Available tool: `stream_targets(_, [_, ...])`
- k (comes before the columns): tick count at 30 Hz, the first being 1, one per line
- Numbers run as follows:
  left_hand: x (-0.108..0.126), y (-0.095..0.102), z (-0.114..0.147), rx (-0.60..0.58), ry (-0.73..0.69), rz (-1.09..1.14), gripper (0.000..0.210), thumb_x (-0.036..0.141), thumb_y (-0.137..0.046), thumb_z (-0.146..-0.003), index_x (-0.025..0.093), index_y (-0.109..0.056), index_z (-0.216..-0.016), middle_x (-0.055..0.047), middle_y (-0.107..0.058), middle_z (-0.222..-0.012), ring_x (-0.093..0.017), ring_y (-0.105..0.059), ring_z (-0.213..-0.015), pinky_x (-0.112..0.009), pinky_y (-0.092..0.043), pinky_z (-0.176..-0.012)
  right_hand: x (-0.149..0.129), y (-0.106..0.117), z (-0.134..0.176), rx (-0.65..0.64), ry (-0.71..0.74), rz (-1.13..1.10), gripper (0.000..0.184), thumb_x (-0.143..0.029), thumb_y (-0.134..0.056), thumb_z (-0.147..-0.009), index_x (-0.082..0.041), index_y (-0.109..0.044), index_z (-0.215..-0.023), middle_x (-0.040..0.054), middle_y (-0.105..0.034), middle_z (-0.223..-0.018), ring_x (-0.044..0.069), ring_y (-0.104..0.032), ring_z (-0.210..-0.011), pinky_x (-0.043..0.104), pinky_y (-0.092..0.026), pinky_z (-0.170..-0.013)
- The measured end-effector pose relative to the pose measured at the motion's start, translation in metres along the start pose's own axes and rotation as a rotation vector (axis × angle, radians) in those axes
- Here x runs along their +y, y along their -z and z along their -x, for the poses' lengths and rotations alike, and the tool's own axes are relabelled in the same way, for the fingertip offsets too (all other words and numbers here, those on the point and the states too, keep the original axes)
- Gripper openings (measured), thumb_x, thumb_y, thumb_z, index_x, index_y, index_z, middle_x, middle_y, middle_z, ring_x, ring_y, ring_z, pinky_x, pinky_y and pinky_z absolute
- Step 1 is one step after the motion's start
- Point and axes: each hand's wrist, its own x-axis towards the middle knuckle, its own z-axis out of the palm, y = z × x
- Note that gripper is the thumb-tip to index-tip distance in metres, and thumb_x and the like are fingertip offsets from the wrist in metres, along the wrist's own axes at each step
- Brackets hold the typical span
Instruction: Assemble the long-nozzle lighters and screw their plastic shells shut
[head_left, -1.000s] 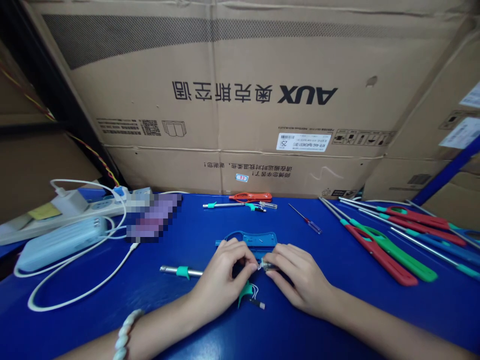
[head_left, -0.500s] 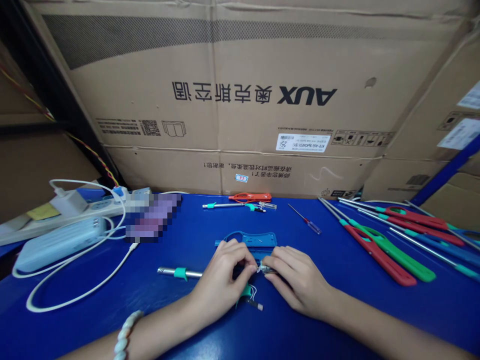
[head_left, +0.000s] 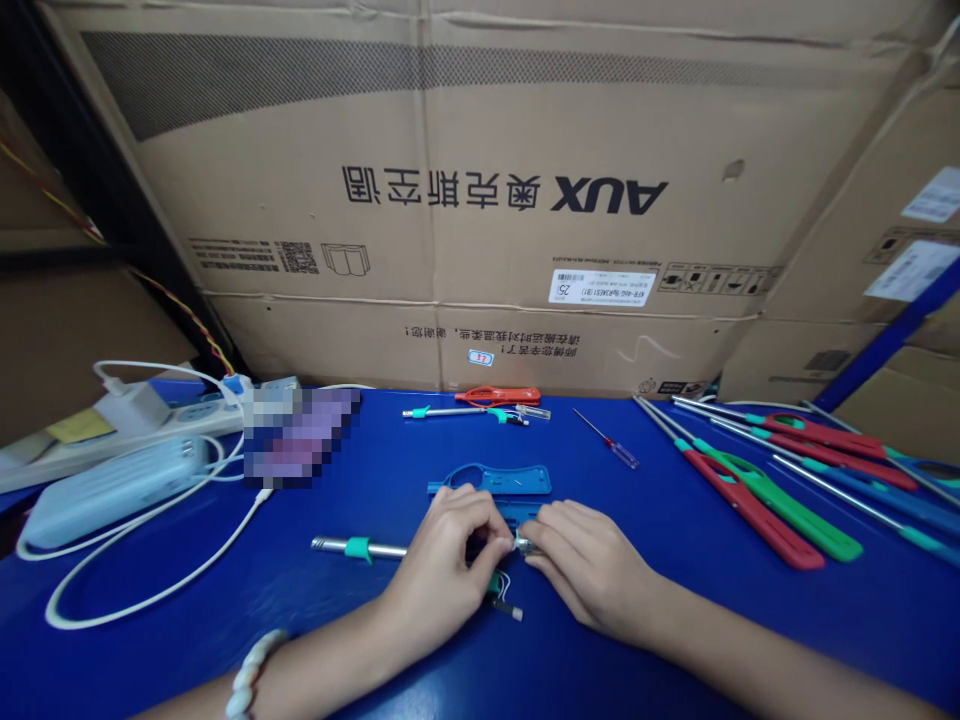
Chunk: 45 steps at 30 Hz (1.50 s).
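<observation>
My right hand [head_left: 600, 565] is closed around a small clear lighter fuel tank [head_left: 527, 543], mostly covered by the fingers. The thumb and forefinger of my left hand [head_left: 454, 560] pinch at its left end, on something too small to make out. Beneath and behind the hands lies an opened blue lighter casing [head_left: 517, 480]. A metal lighter tube [head_left: 386, 550] with a green collar runs under my left hand. From its right end come thin white wires and a black igniter piece [head_left: 506, 607] with a pale tip.
Farther back lie an orange lighter casing [head_left: 502, 396], another metal tube [head_left: 450, 412] and a screwdriver [head_left: 611, 441]. Several long lighters, including a green one [head_left: 795, 510], lie at the right. A power bank [head_left: 112, 495], cables and a power strip occupy the left. A cardboard box [head_left: 480, 230] stands behind.
The view has shifted slightly. My hands stay together at the fuel tank, with small finger movements; the right fingers sit slightly closer over it.
</observation>
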Motion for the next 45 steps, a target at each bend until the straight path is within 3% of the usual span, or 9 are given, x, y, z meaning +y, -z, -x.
stream_targets(19, [-0.002,0.003,-0.001,-0.061,0.009,-0.001,0.019,0.015,-0.055,-0.087,0.018,-0.056,-0.068,0.001,-0.061,-0.072,-0.018,-0.054,-0.077,-0.033,-0.034,-0.08,-0.002,0.001,0.0,-0.016,-0.015,-0.002,0.018,-0.016,-0.038,-0.094,-0.013,-0.056,-0.095,0.007,-0.06,-0.075,0.019,-0.053,-0.066,0.031,-0.041,-0.059])
stream_targets(23, [-0.004,0.012,-0.006,-0.083,-0.004,0.017,0.005,0.018,-0.061,-0.085,0.022,-0.061,-0.088,0.001,-0.065,-0.087,-0.02,-0.055,-0.087,-0.035,-0.036,-0.084,-0.001,0.003,-0.001,-0.038,-0.07,-0.015,0.017,-0.017,-0.039,-0.094,-0.013,-0.056,-0.097,0.0077,-0.062,-0.079,0.02,-0.054,-0.069,0.032,-0.042,-0.062])
stream_targets(25, [-0.005,0.02,-0.01,-0.061,-0.028,0.041,0.016,0.018,-0.062,-0.085,0.022,-0.06,-0.1,-0.001,-0.065,-0.093,-0.02,-0.056,-0.09,-0.034,-0.038,-0.084,-0.001,0.005,-0.001,-0.048,-0.1,-0.011,0.018,-0.019,-0.039,-0.094,-0.014,-0.056,-0.097,0.0075,-0.062,-0.079,0.02,-0.054,-0.07,0.032,-0.042,-0.063])
stream_targets(27, [-0.005,0.031,-0.014,-0.057,-0.054,0.033,0.012,0.017,-0.059,-0.086,0.021,-0.061,-0.097,-0.001,-0.065,-0.09,-0.019,-0.056,-0.087,-0.032,-0.04,-0.081,-0.001,0.007,-0.001,-0.063,-0.127,-0.018,0.018,-0.021,-0.039,-0.094,-0.015,-0.057,-0.096,0.0076,-0.062,-0.081,0.019,-0.055,-0.071,0.032,-0.043,-0.065])
stream_targets(33, [-0.006,0.066,-0.019,-0.332,-0.121,-0.179,0.007,0.019,-0.058,-0.086,0.02,-0.064,-0.083,0.001,-0.064,-0.078,-0.015,-0.057,-0.071,-0.026,-0.04,-0.068,-0.002,0.011,-0.002,-0.097,-0.128,-0.148,0.014,-0.017,-0.044,-0.091,-0.016,-0.055,-0.098,0.0098,-0.066,-0.095,0.02,-0.06,-0.087,0.033,-0.045,-0.074])
stream_targets(36, [-0.006,0.076,-0.016,-0.408,-0.133,-0.263,0.006,0.015,-0.063,-0.082,0.02,-0.064,-0.079,0.002,-0.064,-0.077,-0.015,-0.057,-0.071,-0.025,-0.039,-0.065,-0.002,0.011,-0.002,-0.102,-0.118,-0.185,0.013,-0.016,-0.045,-0.089,-0.016,-0.055,-0.098,0.0113,-0.067,-0.102,0.021,-0.061,-0.093,0.035,-0.047,-0.077])
stream_targets(40, [0.003,0.076,-0.014,-0.456,-0.195,-0.289,0.015,0.018,-0.075,-0.074,0.021,-0.063,-0.082,0.004,-0.064,-0.082,-0.015,-0.058,-0.076,-0.024,-0.037,-0.067,-0.002,0.01,-0.001,-0.113,-0.135,-0.206,0.011,-0.016,-0.046,-0.088,-0.017,-0.055,-0.095,0.0103,-0.068,-0.102,0.021,-0.062,-0.094,0.034,-0.048,-0.078])
stream_targets(45, [0.012,0.059,-0.007,-0.493,-0.261,-0.299,0.033,0.039,-0.082,-0.066,0.021,-0.062,-0.085,0.003,-0.061,-0.076,-0.015,-0.057,-0.067,-0.024,-0.036,-0.059,0.0,0.01,-0.001,-0.113,-0.131,-0.215,0.012,-0.015,-0.046,-0.086,-0.017,-0.055,-0.095,0.0091,-0.068,-0.101,0.02,-0.064,-0.093,0.034,-0.049,-0.077])
